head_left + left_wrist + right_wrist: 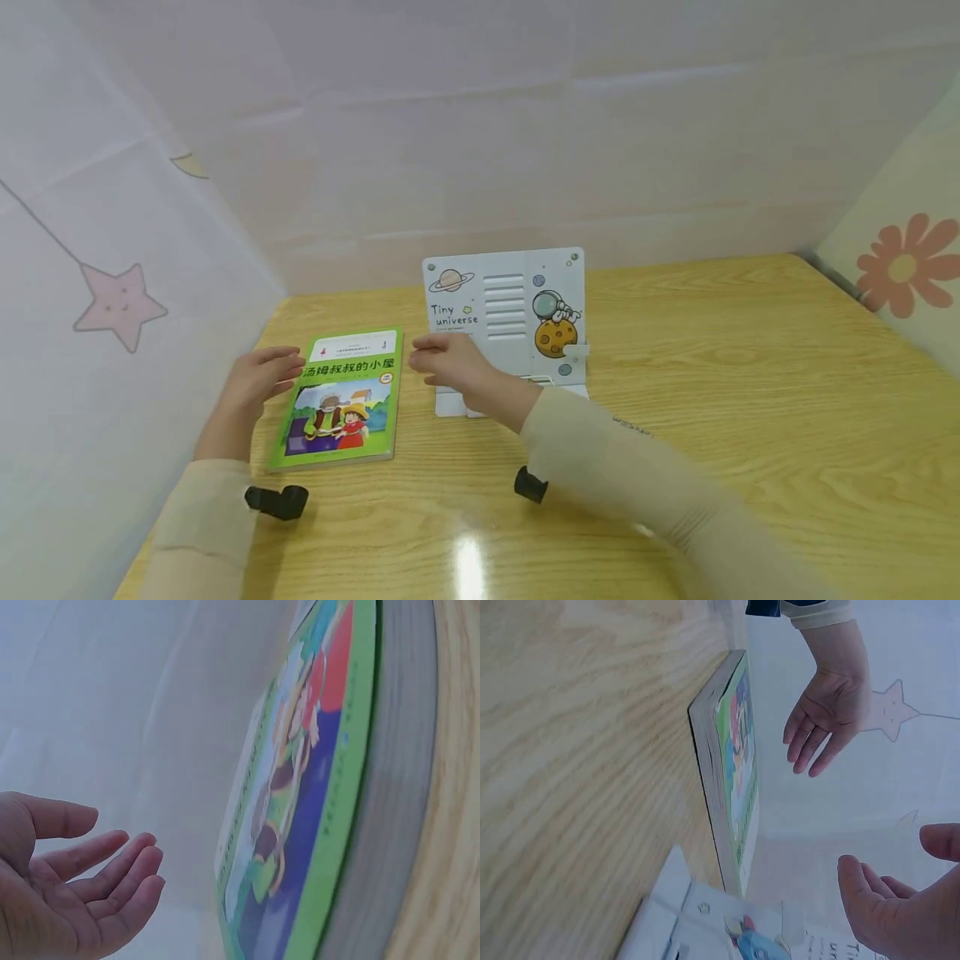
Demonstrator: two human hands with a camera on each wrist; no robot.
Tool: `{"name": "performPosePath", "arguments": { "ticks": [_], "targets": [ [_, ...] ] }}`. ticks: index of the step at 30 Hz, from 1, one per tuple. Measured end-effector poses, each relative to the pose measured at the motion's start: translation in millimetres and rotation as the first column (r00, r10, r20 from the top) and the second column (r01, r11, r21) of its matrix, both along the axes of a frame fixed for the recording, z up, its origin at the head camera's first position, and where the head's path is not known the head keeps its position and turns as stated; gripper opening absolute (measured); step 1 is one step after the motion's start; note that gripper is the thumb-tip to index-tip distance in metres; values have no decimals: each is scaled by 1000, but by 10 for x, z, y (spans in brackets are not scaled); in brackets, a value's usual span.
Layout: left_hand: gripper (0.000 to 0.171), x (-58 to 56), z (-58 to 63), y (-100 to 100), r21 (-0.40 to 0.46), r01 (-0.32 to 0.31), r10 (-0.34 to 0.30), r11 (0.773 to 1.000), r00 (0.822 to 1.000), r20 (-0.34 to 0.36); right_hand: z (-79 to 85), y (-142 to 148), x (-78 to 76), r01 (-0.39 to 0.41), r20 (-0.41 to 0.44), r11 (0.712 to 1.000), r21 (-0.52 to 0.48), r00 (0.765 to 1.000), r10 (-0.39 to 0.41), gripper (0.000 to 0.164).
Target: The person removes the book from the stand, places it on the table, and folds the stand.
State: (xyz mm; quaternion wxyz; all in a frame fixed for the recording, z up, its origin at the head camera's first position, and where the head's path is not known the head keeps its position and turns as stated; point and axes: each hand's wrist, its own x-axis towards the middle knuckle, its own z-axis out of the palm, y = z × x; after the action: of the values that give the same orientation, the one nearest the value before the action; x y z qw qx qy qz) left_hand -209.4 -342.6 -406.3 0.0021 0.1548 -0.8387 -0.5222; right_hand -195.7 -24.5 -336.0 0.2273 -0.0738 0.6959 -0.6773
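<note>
A green picture book [341, 400] with a cartoon cover lies flat on the table, its thick page edge [390, 795] showing in the left wrist view. My left hand [258, 379] hovers at the book's left side, fingers loosely bent and holding nothing. On the other side, my right hand [457, 367] is held in the air near the book's right edge, fingers extended toward it. Behind the right hand stands a white book stand [506, 312] with planet and astronaut drawings; that hand covers part of its lower left. In the right wrist view both palms face the book from opposite sides.
The wooden table [720, 400] stretches to the right of the stand. A pale cloth wall [450, 150] rises behind it, with a pink star [122, 304] on the left side and a red flower [903, 265] on the right. Black wrist mounts [281, 502] sit at both cuffs.
</note>
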Motion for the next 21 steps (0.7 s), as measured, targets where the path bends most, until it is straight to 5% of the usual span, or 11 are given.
{"name": "performPosePath", "arguments": {
  "ticks": [5, 8, 12, 15, 21],
  "targets": [
    [61, -160, -105, 29, 2, 2, -2, 1000, 1000, -16, 64, 304, -65, -16, -135, 998, 53, 991, 23, 37],
    [64, -140, 24, 150, 17, 16, -16, 1000, 1000, -5, 61, 467, -97, -19, -201, 998, 65, 979, 32, 37],
    [60, -27, 360, 410, 53, 76, -77, 996, 997, -1, 38, 650, -113, -6, -262, 996, 88, 965, 29, 37],
    [49, -81, 360, 457, 109, 106, -102, 988, 994, -44, 27, 753, -110, 14, -274, 994, 108, 962, 16, 37],
    [61, -326, 12, 446, 106, 88, -76, 991, 991, -111, -39, 951, -116, 40, -299, 993, 109, 954, -5, 35]
  ]
}}
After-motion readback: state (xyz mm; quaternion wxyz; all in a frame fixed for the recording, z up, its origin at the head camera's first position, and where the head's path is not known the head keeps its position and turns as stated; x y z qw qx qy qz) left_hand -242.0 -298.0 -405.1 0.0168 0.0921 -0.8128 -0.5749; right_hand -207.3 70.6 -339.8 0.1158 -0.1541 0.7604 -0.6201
